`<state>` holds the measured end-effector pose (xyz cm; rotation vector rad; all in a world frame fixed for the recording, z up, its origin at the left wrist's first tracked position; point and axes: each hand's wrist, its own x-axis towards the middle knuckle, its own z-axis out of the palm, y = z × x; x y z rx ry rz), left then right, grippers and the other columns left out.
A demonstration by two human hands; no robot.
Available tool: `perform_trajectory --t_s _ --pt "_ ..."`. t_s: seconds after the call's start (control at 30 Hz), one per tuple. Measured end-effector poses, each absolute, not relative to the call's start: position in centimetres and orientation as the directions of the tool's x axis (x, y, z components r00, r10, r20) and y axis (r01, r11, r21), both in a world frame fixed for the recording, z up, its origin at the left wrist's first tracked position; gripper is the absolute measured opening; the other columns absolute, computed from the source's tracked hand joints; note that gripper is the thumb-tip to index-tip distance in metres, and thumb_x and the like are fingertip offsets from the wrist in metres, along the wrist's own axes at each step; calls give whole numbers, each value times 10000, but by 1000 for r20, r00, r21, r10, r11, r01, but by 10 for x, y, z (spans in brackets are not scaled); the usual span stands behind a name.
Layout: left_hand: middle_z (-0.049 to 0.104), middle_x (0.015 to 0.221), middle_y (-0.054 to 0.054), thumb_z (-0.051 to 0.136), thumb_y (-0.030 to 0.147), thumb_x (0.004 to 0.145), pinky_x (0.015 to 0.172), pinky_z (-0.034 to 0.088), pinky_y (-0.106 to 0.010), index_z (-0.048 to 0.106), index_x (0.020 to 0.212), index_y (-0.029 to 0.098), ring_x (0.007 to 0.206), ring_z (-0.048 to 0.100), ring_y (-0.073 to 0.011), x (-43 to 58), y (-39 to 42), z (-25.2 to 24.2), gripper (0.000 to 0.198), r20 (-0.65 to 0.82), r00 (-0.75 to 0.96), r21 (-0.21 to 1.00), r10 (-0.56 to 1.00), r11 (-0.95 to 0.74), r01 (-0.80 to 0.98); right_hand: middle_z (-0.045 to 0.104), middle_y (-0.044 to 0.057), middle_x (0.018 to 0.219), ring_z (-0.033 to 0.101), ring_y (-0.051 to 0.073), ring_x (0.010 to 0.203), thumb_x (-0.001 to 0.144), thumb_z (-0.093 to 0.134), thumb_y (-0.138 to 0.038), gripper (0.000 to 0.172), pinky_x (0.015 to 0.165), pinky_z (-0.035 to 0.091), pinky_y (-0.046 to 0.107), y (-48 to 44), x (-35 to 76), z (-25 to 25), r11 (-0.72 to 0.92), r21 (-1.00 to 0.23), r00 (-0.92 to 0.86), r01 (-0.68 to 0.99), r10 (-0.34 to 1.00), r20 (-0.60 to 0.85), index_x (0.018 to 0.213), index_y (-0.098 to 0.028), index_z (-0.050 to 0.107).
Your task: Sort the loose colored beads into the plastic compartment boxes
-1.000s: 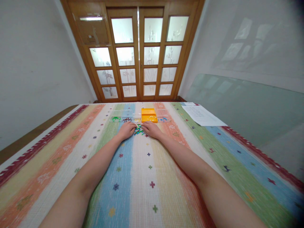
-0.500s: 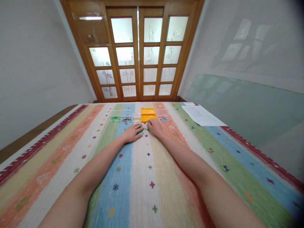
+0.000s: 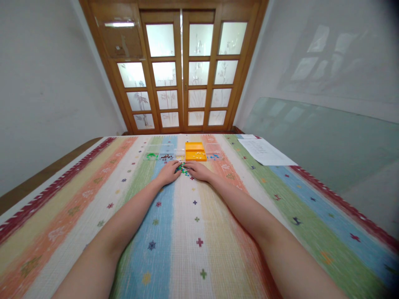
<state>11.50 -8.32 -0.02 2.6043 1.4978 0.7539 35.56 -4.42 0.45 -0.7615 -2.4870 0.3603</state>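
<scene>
A small heap of mixed beads or similar tiny pieces (image 3: 183, 170), with green, blue and dark ones among them, lies on the tablecloth between my hands. My left hand (image 3: 169, 172) rests palm down at the heap's left side, its fingers stretched to the edge of the pieces. From the right, my right hand (image 3: 198, 170) reaches in with fingers extended over the heap's right edge. The fingertips are too small to show whether either holds a piece. Just behind the hands stands an open yellow box (image 3: 195, 155) with white pieces inside.
Left of the yellow box are clear boxes holding green pieces (image 3: 152, 155), dark brown pieces (image 3: 166, 157) and yellow pieces (image 3: 180, 158). A clear box with blue pieces (image 3: 214, 157) stands to its right. A printed sheet (image 3: 264, 151) lies far right on the striped tablecloth (image 3: 187, 241).
My right hand has moved left and nearer, from the yellow box's front to the heap, its curled fingers now extended. My left hand has drawn slightly left, uncovering more pieces.
</scene>
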Motion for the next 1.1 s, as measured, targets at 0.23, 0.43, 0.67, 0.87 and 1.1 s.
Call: perform_trajectory --t_s 0.23,0.43,0.67,0.87,1.1 --pt "681 1344 -120 574 339 989 1131 463 -439 634 1371 208 1258 618 -279 112 -80 0 409 402 382 297 832 -513 805 620 108 1472 561 229 1367 1010 584 -230 393 1169 428 423 -48 350 5 822 -351 -705 449 567 427 1394 -238 667" --pt "680 1332 -123 539 308 1005 1122 463 -430 643 1343 203 1252 613 -270 109 -78 -2 369 395 354 273 848 -476 836 615 110 1471 569 225 1345 1043 559 -281 379 1156 433 415 -48 346 4 854 -296 -743 427 518 423 1407 -244 656" --pt "645 1430 -121 493 209 982 1180 429 -451 586 1431 209 1338 586 -263 108 -71 -10 458 388 384 277 838 -504 818 612 108 1476 552 229 1364 1032 562 -248 358 1169 422 420 -48 346 5 848 -322 -736 421 527 425 1366 -235 689" --pt "578 1523 -147 438 196 986 1209 402 -458 499 1518 168 1406 546 -259 105 -62 -14 536 343 404 316 848 -509 801 697 89 1365 622 229 1271 1013 547 -210 349 1132 449 409 -48 345 8 797 -455 -726 396 576 377 1316 -232 718" --pt "508 1593 -127 423 310 1032 1244 343 -436 397 1596 176 1465 477 -253 114 -76 -1 581 279 515 284 810 -582 762 773 70 1127 702 212 1041 960 530 -233 272 990 531 363 -28 358 1 500 -811 -398 304 840 368 1074 -209 776"
